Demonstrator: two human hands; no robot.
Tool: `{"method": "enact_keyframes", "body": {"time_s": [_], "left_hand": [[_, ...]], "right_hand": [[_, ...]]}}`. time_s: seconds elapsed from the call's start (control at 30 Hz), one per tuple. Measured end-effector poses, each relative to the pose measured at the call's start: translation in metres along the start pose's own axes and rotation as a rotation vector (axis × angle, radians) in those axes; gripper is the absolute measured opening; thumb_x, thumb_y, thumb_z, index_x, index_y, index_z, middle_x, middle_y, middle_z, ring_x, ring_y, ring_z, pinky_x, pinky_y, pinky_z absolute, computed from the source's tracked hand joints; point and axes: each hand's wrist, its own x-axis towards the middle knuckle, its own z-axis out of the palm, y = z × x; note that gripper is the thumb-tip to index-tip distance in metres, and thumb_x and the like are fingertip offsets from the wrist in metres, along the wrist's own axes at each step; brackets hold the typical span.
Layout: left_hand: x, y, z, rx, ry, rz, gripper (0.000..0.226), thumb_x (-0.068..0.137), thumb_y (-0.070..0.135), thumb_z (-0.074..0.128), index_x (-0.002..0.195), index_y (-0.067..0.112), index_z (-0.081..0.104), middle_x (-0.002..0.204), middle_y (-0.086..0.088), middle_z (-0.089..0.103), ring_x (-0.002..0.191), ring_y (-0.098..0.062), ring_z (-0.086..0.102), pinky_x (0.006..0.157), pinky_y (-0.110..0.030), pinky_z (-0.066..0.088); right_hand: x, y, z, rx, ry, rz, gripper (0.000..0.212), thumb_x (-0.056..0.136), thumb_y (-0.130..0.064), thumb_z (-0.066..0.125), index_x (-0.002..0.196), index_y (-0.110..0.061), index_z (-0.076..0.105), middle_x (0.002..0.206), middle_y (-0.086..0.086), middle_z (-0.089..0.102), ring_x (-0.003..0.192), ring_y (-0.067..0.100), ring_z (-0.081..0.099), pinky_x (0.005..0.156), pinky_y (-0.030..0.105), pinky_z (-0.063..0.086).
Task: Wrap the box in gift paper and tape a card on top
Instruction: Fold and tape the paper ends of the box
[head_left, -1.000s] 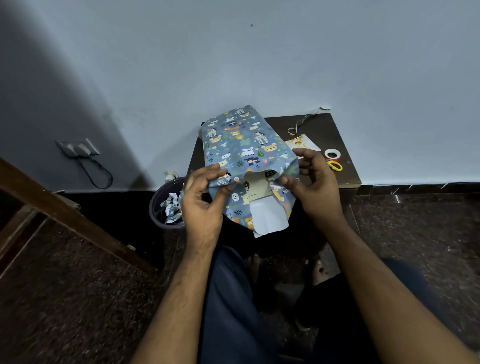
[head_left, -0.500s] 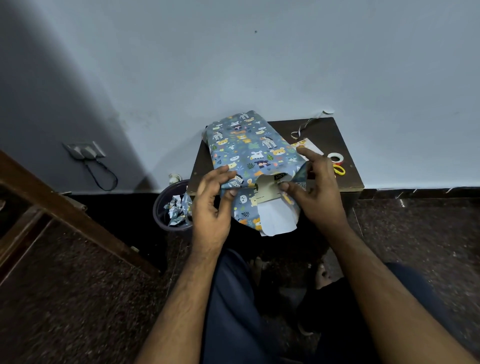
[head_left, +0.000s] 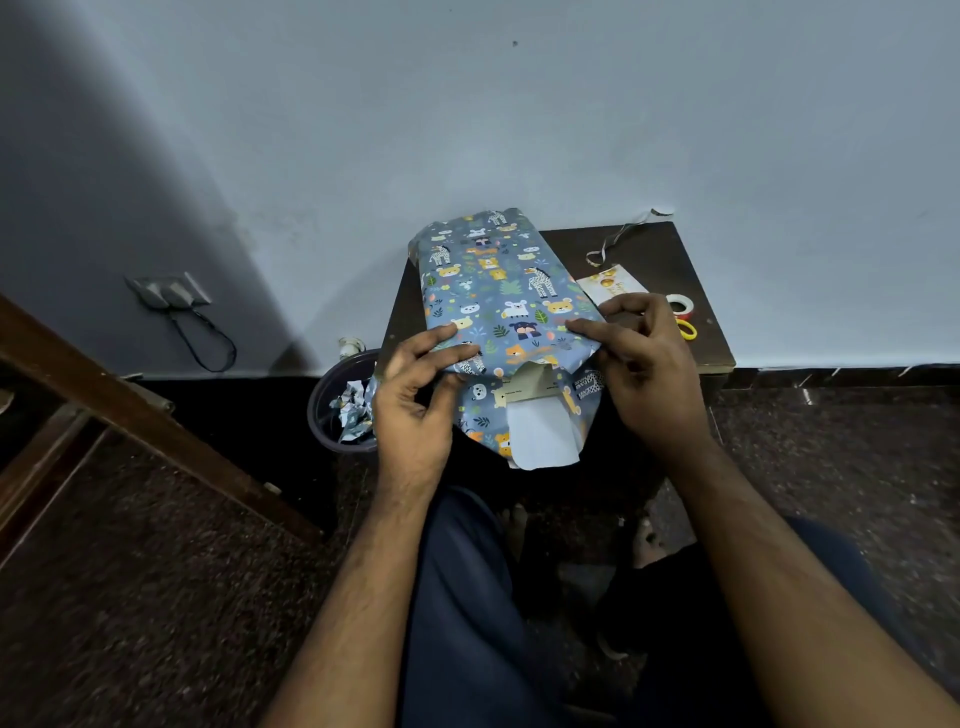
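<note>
My left hand (head_left: 415, 410) and right hand (head_left: 641, 374) have slid onto the box's (head_left: 527, 387) top, each grip pinching gift paper (head_left: 493, 291). The near end remains open, so folding comes next.

The room is dim, with cool, flat light falling on the wall (head_left: 571, 130) from the right; the upper left corner sinks into a broad diagonal shadow. The floor (head_left: 130, 597) is dark and grainy. Wide-angle distortion bends straight lines near the edges and stretches the forearms. The centre is fairly sharp; the corners look softer. No glare shows.
</note>
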Motion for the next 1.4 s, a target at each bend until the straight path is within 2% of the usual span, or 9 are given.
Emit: {"method": "enact_keyframes", "body": {"time_s": [0.4, 0.53, 0.63, 0.73, 0.83, 1.03, 1.13, 1.23, 1.4], "left_hand": [[0.002, 0.009, 0.004, -0.084, 0.083, -0.024, 0.035, 0.080, -0.021, 0.063, 0.099, 0.004, 0.079, 0.119, -0.011, 0.070, 0.117, -0.017, 0.064, 0.098, -0.026, 0.049], [0.013, 0.039, 0.003, -0.235, 0.090, -0.076, 0.038, 0.084, -0.015, 0.069, 0.120, -0.003, 0.068, 0.122, -0.015, 0.069, 0.118, -0.015, 0.064, 0.104, -0.031, 0.048], [0.028, 0.071, -0.009, -0.301, 0.069, -0.083, 0.047, 0.094, 0.009, 0.069, 0.139, 0.007, 0.054, 0.134, -0.009, 0.065, 0.129, -0.017, 0.059, 0.112, -0.038, 0.044], [0.046, 0.107, -0.026, -0.402, -0.026, -0.096, 0.047, 0.097, 0.014, 0.048, 0.145, 0.015, 0.048, 0.143, 0.003, 0.059, 0.134, -0.011, 0.054, 0.109, -0.037, 0.045], [0.067, 0.132, -0.045, -0.424, -0.237, -0.130, 0.071, 0.077, 0.007, 0.041, 0.147, 0.020, 0.045, 0.134, 0.018, 0.062, 0.118, 0.001, 0.060, 0.082, -0.027, 0.055], [0.096, 0.149, -0.076, -0.092, -0.641, 0.026, 0.105, 0.077, -0.017, 0.063, 0.161, 0.027, 0.018, 0.158, 0.018, 0.037, 0.141, 0.003, 0.041, 0.095, -0.028, 0.055], [0.105, 0.148, -0.073, 0.278, -0.515, 0.172, 0.123, 0.072, 0.001, 0.085, 0.162, 0.036, 0.010, 0.153, 0.012, 0.040, 0.134, -0.007, 0.041, 0.092, -0.028, 0.051], [0.103, 0.141, -0.068, 0.345, -0.355, 0.224, 0.121, 0.064, 0.023, 0.093, 0.158, 0.037, 0.018, 0.139, 0.015, 0.044, 0.130, -0.014, 0.040, 0.101, -0.029, 0.032], [0.102, 0.134, -0.071, 0.176, -0.316, 0.366, 0.077, 0.067, 0.029, 0.085, 0.123, 0.046, 0.036, 0.134, 0.002, 0.049, 0.125, -0.016, 0.054, 0.101, -0.037, 0.049]], "right_hand": [[0.006, -0.010, 0.003, 0.358, 0.072, 0.115, 0.034, 0.086, 0.007, 0.058, 0.107, -0.013, 0.076, 0.128, 0.019, 0.048, 0.117, 0.024, 0.059, 0.102, 0.022, 0.046], [0.017, -0.035, -0.010, 0.377, 0.156, 0.194, 0.042, 0.084, 0.016, 0.059, 0.102, -0.018, 0.077, 0.127, 0.011, 0.060, 0.124, 0.017, 0.058, 0.103, 0.023, 0.046], [0.041, -0.057, -0.027, 0.415, 0.174, 0.242, 0.027, 0.091, 0.004, 0.065, 0.104, -0.016, 0.078, 0.113, 0.000, 0.074, 0.113, 0.012, 0.068, 0.101, 0.035, 0.053], [0.072, -0.084, -0.050, 0.448, 0.165, 0.298, 0.016, 0.091, -0.013, 0.070, 0.100, -0.021, 0.081, 0.094, -0.004, 0.079, 0.094, 0.016, 0.075, 0.089, 0.046, 0.060], [0.096, -0.105, -0.071, 0.375, 0.163, 0.247, 0.014, 0.091, -0.016, 0.070, 0.097, -0.022, 0.081, 0.090, -0.009, 0.079, 0.091, 0.012, 0.074, 0.086, 0.041, 0.060], [0.109, -0.115, -0.096, 0.441, 0.146, 0.261, 0.014, 0.090, -0.012, 0.073, 0.094, -0.024, 0.081, 0.088, -0.002, 0.079, 0.083, 0.017, 0.074, 0.083, 0.049, 0.060], [0.110, -0.124, -0.097, 0.445, 0.149, 0.259, 0.017, 0.090, -0.012, 0.074, 0.091, -0.028, 0.080, 0.086, -0.004, 0.079, 0.080, 0.013, 0.073, 0.078, 0.042, 0.060], [0.112, -0.131, -0.096, 0.437, 0.138, 0.275, 0.013, 0.089, -0.012, 0.074, 0.096, -0.021, 0.081, 0.088, -0.004, 0.079, 0.083, 0.013, 0.074, 0.081, 0.040, 0.060], [0.116, -0.135, -0.105, 0.358, 0.154, 0.178, 0.017, 0.088, -0.011, 0.072, 0.103, -0.018, 0.077, 0.095, -0.006, 0.078, 0.091, 0.013, 0.073, 0.083, 0.036, 0.059]]}}
